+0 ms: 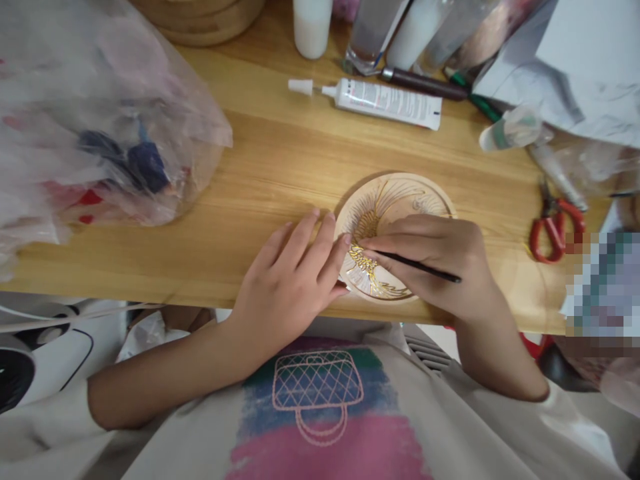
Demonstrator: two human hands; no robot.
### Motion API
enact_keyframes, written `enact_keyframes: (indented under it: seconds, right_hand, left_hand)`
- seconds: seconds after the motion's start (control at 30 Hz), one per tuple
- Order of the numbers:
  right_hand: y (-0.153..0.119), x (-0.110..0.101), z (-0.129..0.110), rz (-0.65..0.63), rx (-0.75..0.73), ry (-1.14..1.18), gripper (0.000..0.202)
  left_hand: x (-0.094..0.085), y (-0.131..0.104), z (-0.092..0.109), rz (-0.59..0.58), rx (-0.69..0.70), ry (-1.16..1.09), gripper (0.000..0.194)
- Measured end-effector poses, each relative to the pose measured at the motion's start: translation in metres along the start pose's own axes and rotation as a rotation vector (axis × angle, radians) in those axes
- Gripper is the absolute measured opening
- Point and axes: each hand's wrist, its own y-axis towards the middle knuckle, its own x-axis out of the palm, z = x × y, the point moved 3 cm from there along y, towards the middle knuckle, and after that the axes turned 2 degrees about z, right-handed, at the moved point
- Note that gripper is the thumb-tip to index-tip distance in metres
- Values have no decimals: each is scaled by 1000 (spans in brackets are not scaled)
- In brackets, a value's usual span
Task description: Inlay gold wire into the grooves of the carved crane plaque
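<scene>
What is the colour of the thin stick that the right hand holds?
The thin stick looks black; it shows best in the head view, the only one.

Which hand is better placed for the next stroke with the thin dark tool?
Likely the right hand: it holds the thin dark tool over the carved round plate. The left hand is at the plate's left edge, with no visible tool.
</scene>
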Motion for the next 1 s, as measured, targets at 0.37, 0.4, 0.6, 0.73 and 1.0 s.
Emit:
enact_keyframes:
  seconds: [0.37, 0.4, 0.6, 0.73, 1.0]
  right_hand:
    - [-5, -6, 5, -11, 26, 70, 16]
    - [-8, -8, 5, 20, 55, 65, 15]
    - [-27, -16, 0, 245, 222, 2, 13]
    - [-42, -23, -3, 401, 323, -80, 15]
    - [-69, -71, 2, 546, 382, -470, 14]
  left_hand:
    - [1, 1, 0, -2, 2, 19, 50]
    - [1, 0, 0, -8, 0, 11, 50]
    - [2, 1, 1, 47, 42, 45, 50]
    - [6, 1, 1, 56, 76, 47, 49]
    - [14, -3, 1, 133, 35, -37, 53]
